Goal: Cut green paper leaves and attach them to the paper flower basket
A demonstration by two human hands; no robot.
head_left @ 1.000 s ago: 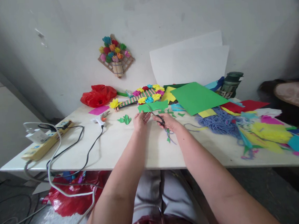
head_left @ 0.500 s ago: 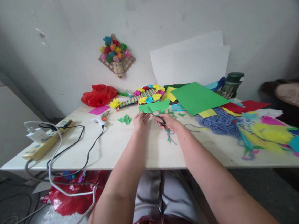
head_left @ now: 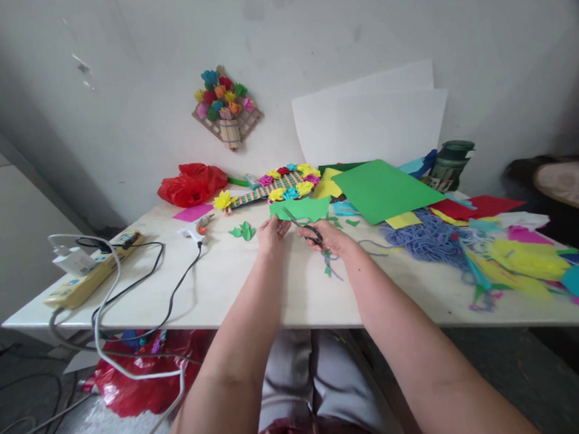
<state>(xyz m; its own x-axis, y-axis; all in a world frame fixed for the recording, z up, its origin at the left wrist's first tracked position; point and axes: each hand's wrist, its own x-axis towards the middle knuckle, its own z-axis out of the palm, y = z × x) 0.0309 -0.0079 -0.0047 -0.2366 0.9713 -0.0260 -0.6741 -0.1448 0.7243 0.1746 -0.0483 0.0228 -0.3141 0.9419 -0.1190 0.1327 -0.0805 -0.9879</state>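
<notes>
My left hand (head_left: 272,233) pinches the green paper strip (head_left: 313,208) over the counter (head_left: 215,290); my right hand (head_left: 330,236) curls around black-handled scissors (head_left: 311,227). Hazard: blades near left fingertips (head_left: 284,226); a slip could nick them.

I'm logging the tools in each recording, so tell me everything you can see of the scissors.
The scissors have black handles and slim, grey blades that look like metal. The right hand grips them by the handles, its fingers hiding part of the loops. The blades point away from the person and to the left, reaching the strip of green paper in front of the hands. How far the blades are parted, and whether they bite into the paper, is too small to tell.
</notes>
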